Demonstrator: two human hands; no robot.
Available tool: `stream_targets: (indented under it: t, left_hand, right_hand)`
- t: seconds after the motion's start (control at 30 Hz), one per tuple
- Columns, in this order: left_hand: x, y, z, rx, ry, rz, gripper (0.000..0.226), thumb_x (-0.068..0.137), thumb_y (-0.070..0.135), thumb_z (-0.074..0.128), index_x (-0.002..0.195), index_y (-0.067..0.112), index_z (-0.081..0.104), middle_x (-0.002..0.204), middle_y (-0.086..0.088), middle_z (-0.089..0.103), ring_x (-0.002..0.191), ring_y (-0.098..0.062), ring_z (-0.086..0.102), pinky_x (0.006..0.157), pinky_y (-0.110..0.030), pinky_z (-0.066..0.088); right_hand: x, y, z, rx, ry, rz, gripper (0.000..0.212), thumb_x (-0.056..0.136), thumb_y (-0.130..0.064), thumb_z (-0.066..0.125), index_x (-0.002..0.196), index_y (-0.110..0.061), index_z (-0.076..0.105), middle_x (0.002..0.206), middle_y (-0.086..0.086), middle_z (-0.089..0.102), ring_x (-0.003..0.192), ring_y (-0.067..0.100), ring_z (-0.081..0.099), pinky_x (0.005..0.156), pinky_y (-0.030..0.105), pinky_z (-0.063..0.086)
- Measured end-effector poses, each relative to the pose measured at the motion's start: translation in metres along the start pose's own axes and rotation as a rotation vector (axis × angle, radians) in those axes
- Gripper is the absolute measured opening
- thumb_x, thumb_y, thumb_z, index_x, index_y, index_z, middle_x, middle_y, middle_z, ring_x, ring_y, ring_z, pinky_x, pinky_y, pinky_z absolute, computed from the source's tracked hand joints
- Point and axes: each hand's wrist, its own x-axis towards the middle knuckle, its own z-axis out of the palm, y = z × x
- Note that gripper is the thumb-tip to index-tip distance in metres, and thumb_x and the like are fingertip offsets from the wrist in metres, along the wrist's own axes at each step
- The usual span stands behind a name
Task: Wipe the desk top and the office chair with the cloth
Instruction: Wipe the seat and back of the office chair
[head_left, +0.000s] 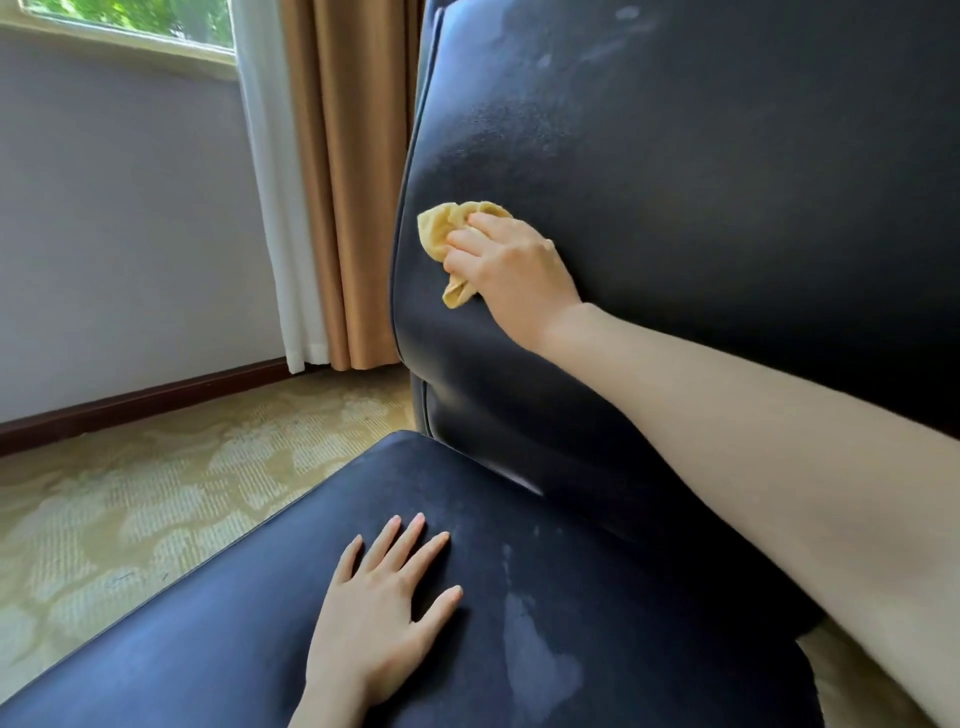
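Half of the task at most can be judged here, since the desk top is out of view and nothing shows whether it has been wiped. The office chair (727, 208) fills the right of the frame, dark blue and leathery, and the work looks to be on it. Its backrest (675, 130) carries pale, dusty smears near the top and a dull haze across the middle, so by my reading much of that panel is yet to be cleaned. The seat (208, 623) shows a whitish, blotchy streak toward its right side; I cannot tell whether it is damp or dust, and I would count the seat as unfinished too. The right hand (511, 270) reaches across to the left edge of the backrest, fingers curled over the yellow cloth (441, 228) and pressing it, bunched, against the upholstery just inside the piped seam. The left hand (379, 618) lies flat on the seat, fingers straight and slightly spread, holding nothing, seemingly steadying the chair. The upholstery is smooth with a slight sheen, so smears show readily and the cloth should glide. Around the chair, a pale grey wall (114, 234) runs along the left, a patterned beige carpet (130, 509) covers the floor, a tan curtain (353, 182) and a white sheer (270, 182) hang beside the backrest, a window (130, 21) sits at the upper left, and a dark skirting board (140, 405) lines the wall's foot.
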Motion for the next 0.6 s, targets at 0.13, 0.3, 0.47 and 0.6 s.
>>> stream_targets:
  t: [0.13, 0.3, 0.47, 0.6]
  left_hand:
    - [0.000, -0.001, 0.000, -0.003, 0.014, -0.015, 0.056, 0.090, 0.069, 0.017, 0.143, 0.056, 0.005, 0.150, 0.026, -0.013, 0.135, 0.004, -0.024, 0.114, -0.029, -0.014]
    - [-0.001, -0.003, -0.002, 0.014, 0.001, -0.018, 0.056, 0.089, 0.069, 0.013, 0.143, 0.057, 0.003, 0.149, 0.028, -0.016, 0.132, 0.005, -0.027, 0.113, -0.027, -0.015]
    - [0.001, -0.006, -0.005, -0.003, 0.008, -0.018, 0.054, 0.093, 0.064, 0.019, 0.145, 0.054, 0.010, 0.152, 0.027, -0.010, 0.139, 0.004, -0.017, 0.115, -0.027, -0.012]
    - [0.003, -0.007, -0.003, -0.001, -0.002, -0.016, 0.054, 0.092, 0.065, 0.012, 0.145, 0.053, 0.011, 0.155, 0.025, -0.003, 0.143, 0.001, -0.010, 0.115, -0.027, -0.010]
  right_hand:
    - [0.014, -0.032, 0.024, 0.005, -0.061, -0.025, 0.038, 0.098, -0.002, 0.034, 0.132, -0.010, 0.048, 0.140, 0.003, 0.045, 0.137, 0.023, 0.030, 0.111, 0.039, 0.026]
    - [-0.019, -0.040, 0.028, -0.125, -0.147, -0.353, 0.010, 0.079, -0.025, 0.069, 0.084, -0.032, 0.073, 0.097, -0.019, 0.068, 0.102, 0.007, 0.062, 0.091, 0.024, 0.048]
    - [-0.072, -0.018, 0.022, -0.298, -0.261, -0.554, 0.011, 0.079, -0.025, 0.066, 0.081, -0.031, 0.074, 0.091, -0.018, 0.067, 0.098, 0.006, 0.062, 0.093, 0.023, 0.047]
    - [-0.122, 0.003, 0.003, -0.356, -0.407, -0.654, 0.009, 0.072, -0.023, 0.070, 0.067, -0.032, 0.071, 0.079, -0.018, 0.064, 0.089, 0.007, 0.062, 0.082, 0.021, 0.050]
